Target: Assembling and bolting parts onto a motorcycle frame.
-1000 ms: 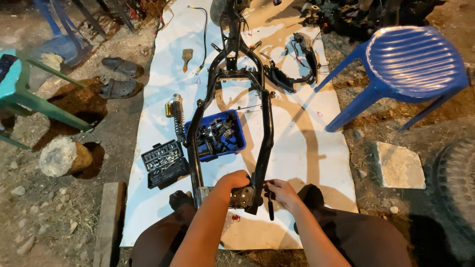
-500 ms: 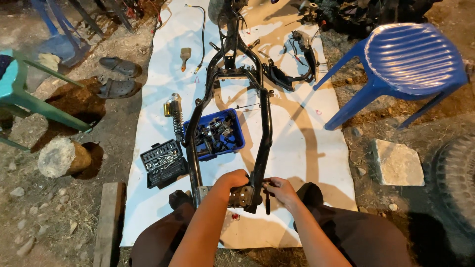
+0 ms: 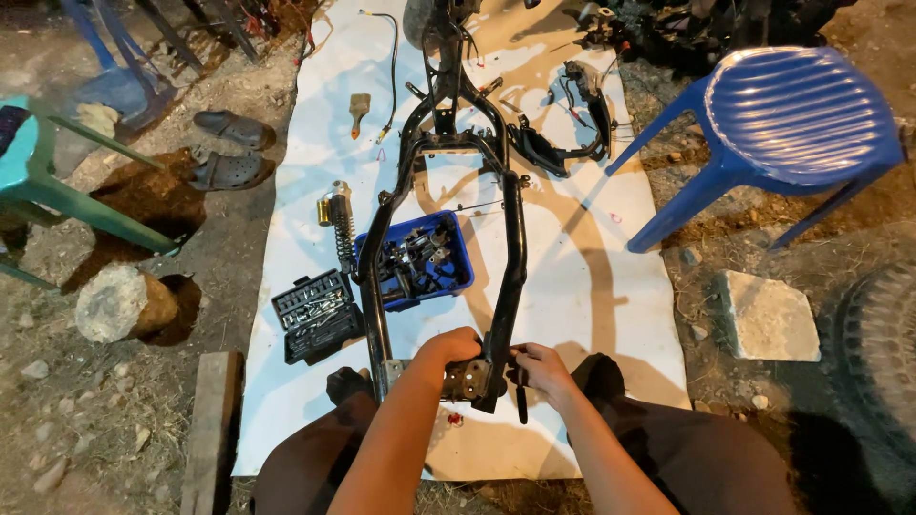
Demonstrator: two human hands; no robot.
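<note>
left hand: forearm comes up from 6 o'clock, wrist bent, fingers curled down over the near end of the black tubular steel motorcycle frame, clamped on its rear cross plate.
right hand: reaches in from about 5 o'clock, fingers pinched shut around a slim black tool handle that hangs down just beside the frame's right rail. Can't tell what kind of tool it is.
frame: lies flat on a white sheet spread on the dirt, near end between the person's knees, long rails running toward 12 o'clock.
blue plastic parts tray: sits between the two frame rails, just past the hands, full of dark metal bits.
black socket set case: open, at about 10 o'clock from the hands, just outside the left rail.
chrome spring shock absorber: lying beyond the case, alongside the left rail.
grey concrete block: off at 3 o'clock on the dirt.
blue plastic stool: further out at 2 o'clock.
small paintbrush: far end of the sheet, around 11 o'clock.
pair of grey clogs: on the ground left of the sheet, 10 to 11 o'clock, well apart from the hands.
</note>
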